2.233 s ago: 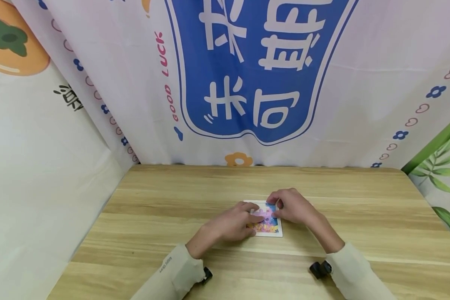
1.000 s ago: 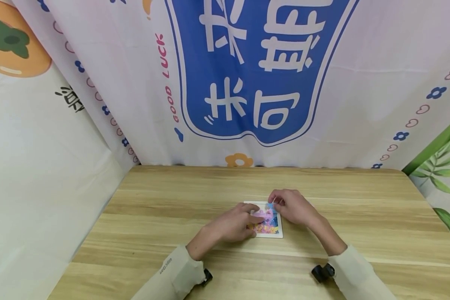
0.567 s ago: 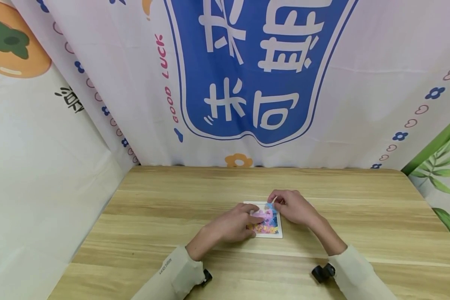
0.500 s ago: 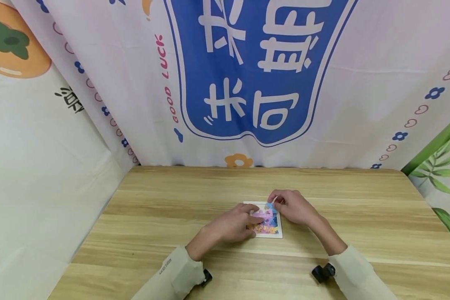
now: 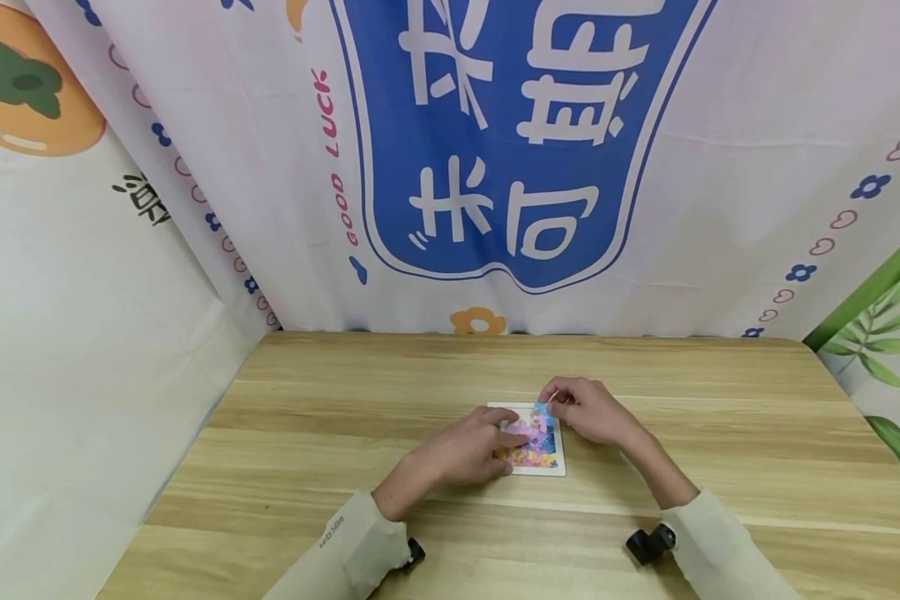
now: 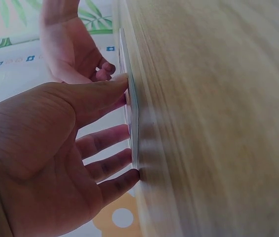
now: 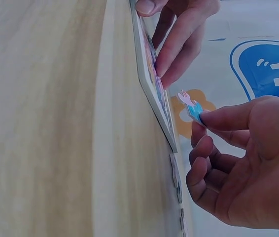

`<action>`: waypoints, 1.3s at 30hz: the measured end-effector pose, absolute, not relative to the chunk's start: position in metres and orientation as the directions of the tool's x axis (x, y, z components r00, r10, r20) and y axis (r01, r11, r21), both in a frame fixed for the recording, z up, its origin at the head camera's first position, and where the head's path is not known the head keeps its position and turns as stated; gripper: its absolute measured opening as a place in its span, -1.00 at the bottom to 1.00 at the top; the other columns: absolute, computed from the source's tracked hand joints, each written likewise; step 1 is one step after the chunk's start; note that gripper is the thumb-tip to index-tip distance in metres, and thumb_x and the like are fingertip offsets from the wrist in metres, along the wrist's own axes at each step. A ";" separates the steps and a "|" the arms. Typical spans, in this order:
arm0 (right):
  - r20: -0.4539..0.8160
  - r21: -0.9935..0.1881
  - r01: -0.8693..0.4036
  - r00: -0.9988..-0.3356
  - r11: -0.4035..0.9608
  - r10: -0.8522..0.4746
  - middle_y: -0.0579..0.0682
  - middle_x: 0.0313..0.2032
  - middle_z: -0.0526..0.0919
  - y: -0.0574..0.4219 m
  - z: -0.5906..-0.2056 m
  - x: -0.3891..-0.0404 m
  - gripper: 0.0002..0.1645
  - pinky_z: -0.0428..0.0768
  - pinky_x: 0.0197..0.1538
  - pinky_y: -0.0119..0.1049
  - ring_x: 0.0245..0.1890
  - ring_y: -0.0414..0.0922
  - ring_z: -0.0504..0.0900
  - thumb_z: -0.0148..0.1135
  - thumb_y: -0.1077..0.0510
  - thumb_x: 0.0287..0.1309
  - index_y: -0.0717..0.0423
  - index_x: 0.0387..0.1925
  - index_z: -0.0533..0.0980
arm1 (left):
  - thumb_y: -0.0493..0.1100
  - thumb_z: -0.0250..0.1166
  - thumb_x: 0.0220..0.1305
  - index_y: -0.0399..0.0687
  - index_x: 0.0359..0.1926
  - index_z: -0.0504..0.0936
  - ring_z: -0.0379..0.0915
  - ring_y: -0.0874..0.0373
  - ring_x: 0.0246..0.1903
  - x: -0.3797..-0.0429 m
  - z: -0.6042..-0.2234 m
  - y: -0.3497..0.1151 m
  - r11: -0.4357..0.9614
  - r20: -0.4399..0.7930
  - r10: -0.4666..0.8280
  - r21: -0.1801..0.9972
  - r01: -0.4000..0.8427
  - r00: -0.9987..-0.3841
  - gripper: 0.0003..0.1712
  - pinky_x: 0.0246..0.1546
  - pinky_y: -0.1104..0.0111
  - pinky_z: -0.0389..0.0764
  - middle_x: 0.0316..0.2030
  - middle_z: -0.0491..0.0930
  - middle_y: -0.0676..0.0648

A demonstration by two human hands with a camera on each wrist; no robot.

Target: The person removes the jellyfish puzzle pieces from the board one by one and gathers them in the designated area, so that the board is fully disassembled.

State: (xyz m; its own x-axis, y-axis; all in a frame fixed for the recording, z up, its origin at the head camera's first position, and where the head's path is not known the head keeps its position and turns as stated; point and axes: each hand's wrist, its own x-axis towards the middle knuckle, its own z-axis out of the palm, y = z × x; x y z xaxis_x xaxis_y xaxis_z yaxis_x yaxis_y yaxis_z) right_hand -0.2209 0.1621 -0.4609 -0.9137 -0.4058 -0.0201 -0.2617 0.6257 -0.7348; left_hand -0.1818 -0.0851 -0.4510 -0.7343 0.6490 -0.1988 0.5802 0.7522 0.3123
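A square jigsaw puzzle (image 5: 544,450) with a white frame lies on the table, its picture pink, yellow and blue. My left hand (image 5: 467,443) rests on its left side, fingers spread over the frame and picture; in the left wrist view the left hand (image 6: 55,148) has its thumb and fingertips at the board's edge. My right hand (image 5: 591,412) is over the far right corner. Between thumb and forefinger, the right hand (image 7: 248,158) pinches a pink and blue puzzle piece (image 7: 192,107), which shows raised off the board in the right wrist view.
Beyond the board's edge, loose puzzle pieces (image 7: 176,177) lie on the wooden table (image 5: 330,417). A printed curtain (image 5: 285,167) hangs right behind the table's far edge. Black wrist cameras (image 5: 649,545) sit at the cuffs.
My right hand has drawn slightly to the right, and the puzzle piece in its fingers now shows lighter blue near the far right corner. My left hand has stayed in place.
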 end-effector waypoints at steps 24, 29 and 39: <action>-0.055 -0.757 -0.175 -0.943 0.630 -0.328 0.02 -0.21 0.69 0.241 -0.457 -0.208 -0.78 0.51 -0.22 -0.34 -0.23 -0.09 0.50 0.18 0.23 0.49 0.17 0.01 0.68 | 0.01 0.37 0.52 0.26 0.47 0.58 0.22 -0.03 0.61 -0.180 -0.450 -0.085 0.760 -0.204 0.644 0.285 0.585 -0.737 -0.45 0.67 0.10 0.25 0.60 0.34 -0.01; -0.055 -0.738 -0.167 -0.951 0.653 -0.305 0.01 -0.19 0.69 0.256 -0.458 -0.204 -0.79 0.50 -0.22 -0.35 -0.21 -0.10 0.50 0.18 0.21 0.51 0.15 0.01 0.68 | 0.00 0.36 0.53 0.27 0.48 0.57 0.26 -0.02 0.59 -0.180 -0.451 -0.085 0.756 -0.202 0.648 0.287 0.588 -0.734 -0.44 0.63 0.12 0.34 0.59 0.36 -0.01; -0.064 -0.706 -0.162 -0.955 0.689 -0.290 0.04 -0.13 0.71 0.282 -0.458 -0.200 -0.78 0.52 -0.20 -0.36 -0.19 -0.12 0.52 0.17 0.21 0.53 0.18 0.04 0.67 | 0.00 0.38 0.51 0.25 0.48 0.57 0.26 -0.01 0.59 -0.180 -0.449 -0.087 0.752 -0.202 0.651 0.303 0.586 -0.731 -0.44 0.63 0.12 0.34 0.59 0.36 -0.01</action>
